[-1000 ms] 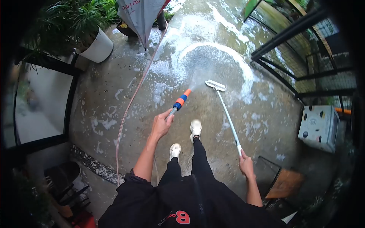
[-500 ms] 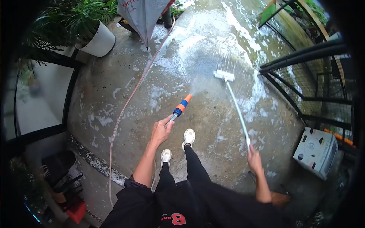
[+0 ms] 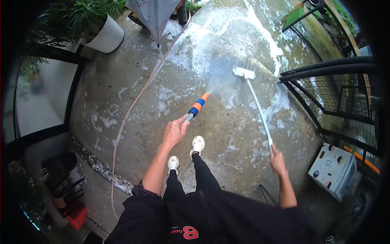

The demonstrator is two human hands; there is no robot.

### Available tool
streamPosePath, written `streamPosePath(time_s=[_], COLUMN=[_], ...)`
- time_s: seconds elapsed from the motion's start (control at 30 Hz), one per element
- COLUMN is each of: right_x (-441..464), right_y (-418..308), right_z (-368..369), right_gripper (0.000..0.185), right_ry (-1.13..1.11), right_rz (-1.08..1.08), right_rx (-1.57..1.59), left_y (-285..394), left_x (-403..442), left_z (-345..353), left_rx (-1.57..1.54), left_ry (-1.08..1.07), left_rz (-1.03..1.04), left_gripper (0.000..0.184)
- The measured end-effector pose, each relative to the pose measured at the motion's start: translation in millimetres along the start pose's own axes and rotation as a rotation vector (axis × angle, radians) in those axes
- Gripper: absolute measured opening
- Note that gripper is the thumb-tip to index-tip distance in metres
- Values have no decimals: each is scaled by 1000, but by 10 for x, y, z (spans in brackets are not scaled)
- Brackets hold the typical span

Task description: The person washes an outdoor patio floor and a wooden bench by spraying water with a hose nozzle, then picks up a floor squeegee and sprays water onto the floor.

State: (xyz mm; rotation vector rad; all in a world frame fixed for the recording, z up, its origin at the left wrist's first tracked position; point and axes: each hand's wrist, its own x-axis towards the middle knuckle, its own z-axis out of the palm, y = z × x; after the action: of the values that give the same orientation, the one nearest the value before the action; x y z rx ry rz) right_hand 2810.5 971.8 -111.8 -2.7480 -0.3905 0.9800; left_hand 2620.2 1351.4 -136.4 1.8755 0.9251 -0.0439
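Observation:
My left hand (image 3: 175, 132) is closed around the hose just behind an orange and blue spray nozzle (image 3: 198, 104). Water fans out of the nozzle's tip onto the foamy concrete floor (image 3: 219, 122). In my right hand (image 3: 278, 162) is the pale handle of a floor brush (image 3: 244, 73), its white head resting on the wet floor ahead, right of the spray. Bristles or water streaks show along the head's far edge. A pinkish hose (image 3: 136, 97) runs along the floor to my left.
A white planter (image 3: 106, 35) and a folded umbrella (image 3: 153, 18) stand at the upper left. Black metal railing (image 3: 329, 67) borders the right, above a white box (image 3: 332, 167). Stacked dark chairs (image 3: 61, 175) are at lower left. White foam streaks the floor.
The nozzle has shifted slightly up and right, still spraying. The brush head has moved a little right and farther away, with my right hand following. The view has turned slightly.

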Motion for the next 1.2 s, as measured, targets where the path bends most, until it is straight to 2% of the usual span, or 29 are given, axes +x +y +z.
streamPosePath(time_s=[0.07, 0.1, 0.17, 0.23, 0.3, 0.4, 0.47, 0.53, 0.57, 0.63, 0.67, 0.73, 0.8, 0.83, 0.87, 0.93, 0.97, 1.0, 1.03, 1.1, 1.13, 1.2], right_x=[-387, -290, 17, 707, 1168, 1056, 580, -131, -162, -166, 96, 729, 1292, 1305, 1271, 887, 419, -15, -363, -797, -705, -249], right_y=[290, 204, -118, 120, -342, -694, -54, -124, -245, -369, -244, -319, -453, -831, -720, -368, -314, -338, -372, -708, -699, -641], right_z=[143, 90, -14, 62, -32, 42, 406, 232, 139, 58, 112, 133, 152, 46, 225, 637, 640, 622, 561, 395, 430, 542], right_gripper=[37, 37, 35, 38, 45, 54, 61, 68, 68, 69, 69, 67, 67, 66, 66, 66, 67, 69, 70, 71, 71, 70], right_ry=[121, 122, 13, 165, 30, 5, 228, 26, 33, -99, -56, 11, 30, -47, -51, 72, 42, 50, -20, -189, -178, 6], right_rz=[-200, -207, 94, -191, 94, 201, -210, -115, -128, 81, 28, -8, 6, 186, 191, 15, -28, -94, -87, 190, 198, 5], right_rx=[25, 19, 42, 4, 17, 94, -3, -8, -14, -49, -28, 16, 12, 55, 71, -10, 99, 44, 105, 112, 117, 146], left_y=[20, 42, 54, 39, 4, -124, -65, 0, 37, 93, 88, 61, 156, 194, 201, 221, 204, 215, 219, 210, 212, 336], left_x=[55, 82, 106, 138, 111, 137, 117, 190, 246, 333, 386, 525, 649, 692, 746, 837, 893, 970, 1038, 1156, 1213, 1284], left_z=[2, 6, 26, 41, 45, 46, 42, -2, -18, 14, 13, 48, -25, -93, -160, -304, -367, -445, -536, -700, -748, -891], left_rx=[53, 44, 30, 22, 15, 96, 58, 56, 49, 22, 28, 30, 91, 154, 169, 262, 243, 237, 272, 307, 304, 421], left_ry=[-19, -13, -7, -14, 2, 17, 22, 3, 17, -16, -17, 54, -2, -39, -45, 35, 35, 43, 58, 105, 98, 44], left_rz=[-8, -4, -8, -24, -48, -2, -15, -1, 2, -10, -12, 142, 85, 43, 46, 159, 140, 153, 172, 229, 240, 229], left_gripper=[32, 32, 32, 31, 31, 31, 31, 31, 31, 31, 31, 30, 29, 29, 29, 29, 28, 28, 28, 28, 28, 29])
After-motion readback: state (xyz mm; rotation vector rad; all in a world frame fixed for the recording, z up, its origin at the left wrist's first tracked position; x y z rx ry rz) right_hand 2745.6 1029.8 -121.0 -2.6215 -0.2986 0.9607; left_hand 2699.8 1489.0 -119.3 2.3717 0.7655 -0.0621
